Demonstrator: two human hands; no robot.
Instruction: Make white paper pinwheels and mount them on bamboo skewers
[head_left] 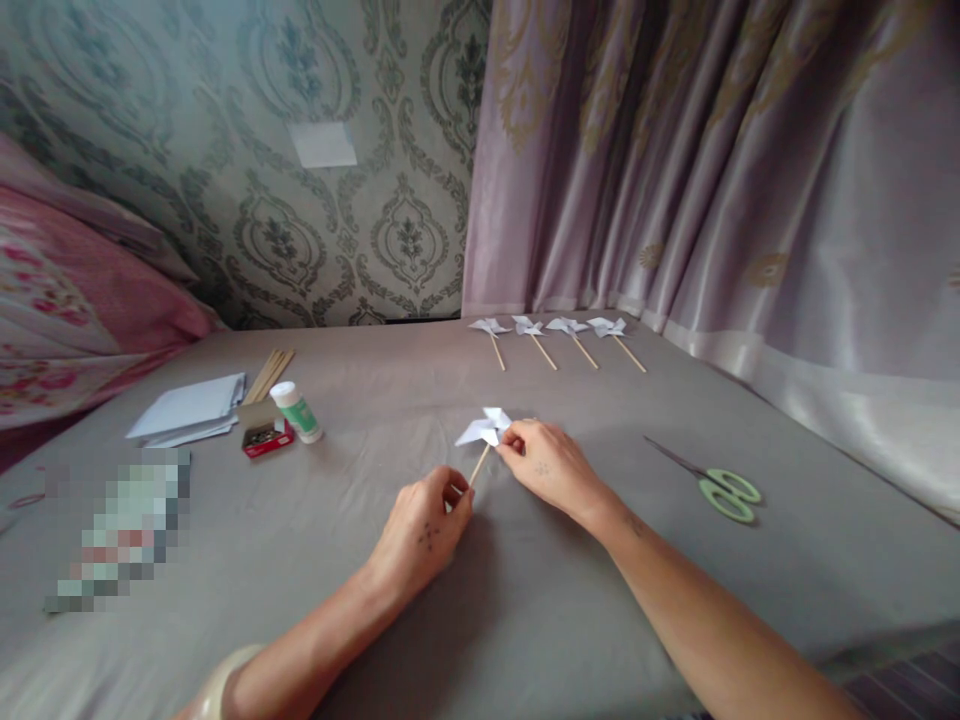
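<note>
A white paper pinwheel (pixel 487 430) on a thin wooden stick (pixel 480 468) is held over the middle of the cloth-covered surface. My left hand (pixel 429 520) is closed around the lower part of the stick, which slants up and to the right. With fingers pinched, my right hand (pixel 546 455) grips the right side of the pinwheel, partly covering its blades. To the right of my right hand lie scissors (pixel 724 490) with light green handles, blades pointing up and left.
Several finished pinwheels (pixel 568 328) lie in a row at the back. On the left are folded white paper (pixel 191 405), wooden sticks (pixel 270 374), a red box of small metal pieces (pixel 267 438), a white-and-green glue bottle (pixel 298 412) and a pixelated item (pixel 127 525). Curtains (pixel 675 150) border the right.
</note>
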